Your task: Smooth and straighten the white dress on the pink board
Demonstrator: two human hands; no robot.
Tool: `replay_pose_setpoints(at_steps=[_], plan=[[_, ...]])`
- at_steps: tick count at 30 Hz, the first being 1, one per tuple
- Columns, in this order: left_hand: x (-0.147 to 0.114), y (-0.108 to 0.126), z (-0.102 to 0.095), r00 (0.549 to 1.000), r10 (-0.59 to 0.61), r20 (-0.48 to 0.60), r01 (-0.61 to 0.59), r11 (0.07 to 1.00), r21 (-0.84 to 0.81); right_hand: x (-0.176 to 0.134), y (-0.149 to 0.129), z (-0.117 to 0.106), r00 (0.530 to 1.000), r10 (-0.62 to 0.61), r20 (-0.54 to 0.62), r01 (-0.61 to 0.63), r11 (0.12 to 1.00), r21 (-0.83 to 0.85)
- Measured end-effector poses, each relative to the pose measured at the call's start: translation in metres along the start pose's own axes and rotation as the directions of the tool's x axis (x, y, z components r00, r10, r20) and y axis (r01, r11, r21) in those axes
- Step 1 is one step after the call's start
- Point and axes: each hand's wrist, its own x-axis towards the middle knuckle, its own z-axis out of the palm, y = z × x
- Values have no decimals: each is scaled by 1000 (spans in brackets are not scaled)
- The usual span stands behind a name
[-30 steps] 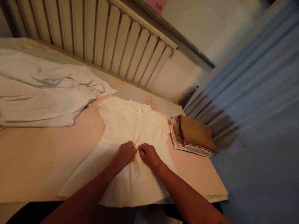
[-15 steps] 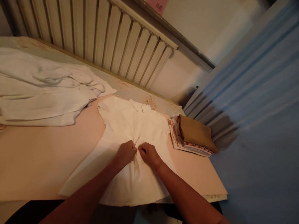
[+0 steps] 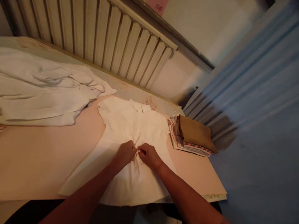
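Note:
A white shirt [image 3: 119, 122] lies spread on the table, its collar end away from me and its lower edge near the front. My left hand [image 3: 127, 151] is closed in a pinch on the fabric at the middle of the shirt's front. Close beside it, almost touching, my right hand [image 3: 147, 154] pinches the same spot with curled fingers. Creases run from the fingertips up and down the cloth. Whatever small part sits between the fingertips is too hidden to make out.
Crumpled white cloth [image 3: 40, 92] lies at the left on the pink-covered table [image 3: 52, 149]. Right of the shirt sits a stack of folded fabrics [image 3: 195, 132], brown on top. A radiator [image 3: 95, 37] runs behind the table, and a blue curtain [image 3: 263, 134] hangs at the right.
Almost nothing differs. Both hands keep their pinch at the same place, with only slight finger movement.

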Motion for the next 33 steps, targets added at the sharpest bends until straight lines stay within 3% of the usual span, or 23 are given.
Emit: replay_pose_setpoints(at_steps=[8, 17, 33], plan=[[1, -1, 1, 1000, 3, 2, -3, 1000, 21, 9, -8, 2, 998, 51, 30, -48, 994, -97], [2, -2, 1, 1000, 4, 6, -5, 999, 43, 4, -15, 6, 999, 44, -13, -46, 987, -153], [0, -2, 1, 999, 21, 47, -20, 999, -37, -4, -4, -3, 989, 131, -73, -124, 989, 84]])
